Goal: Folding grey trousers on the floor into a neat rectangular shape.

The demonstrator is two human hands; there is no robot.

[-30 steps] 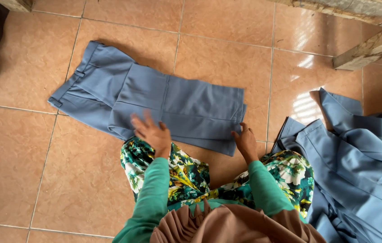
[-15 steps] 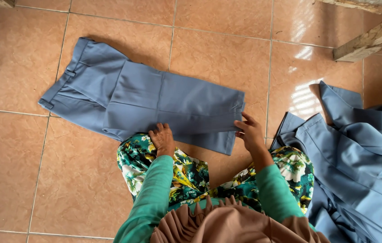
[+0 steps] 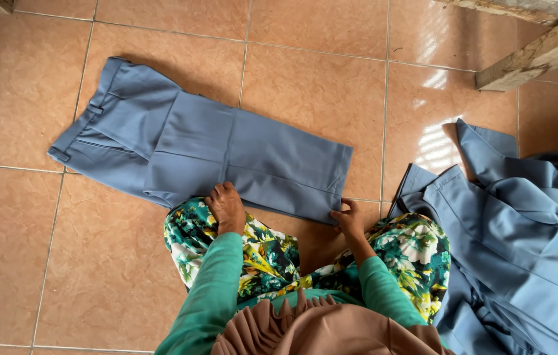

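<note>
Two hands are down on a pair of blue-grey trousers (image 3: 213, 148) that's folded over on itself and lying flat on the tan tiled floor (image 3: 318, 72), waistband end pointing toward the upper left, folded leg end toward the right. Left hand (image 3: 226, 207) rests palm-down on the near edge of the fabric around the middle, fingers loosely curled and pressing, not really gripping anything as far as I can see. Right hand (image 3: 348, 220) is at the near right corner of the fold, fingertips pinching the corner of the cloth. Both arms are in green sleeves (image 3: 210, 292), and the person is sitting on the floor with knees apart in a floral green-and-yellow garment (image 3: 272, 253), the trousers just in front of the knees and touching them on the left side. Off to the right there's a rumpled heap of more blue-grey clothing (image 3: 522, 243), just beside the right knee and apart from the folded pair. Up in the top right corner, a couple of rough wooden beams (image 3: 535, 49) cross the view.
</note>
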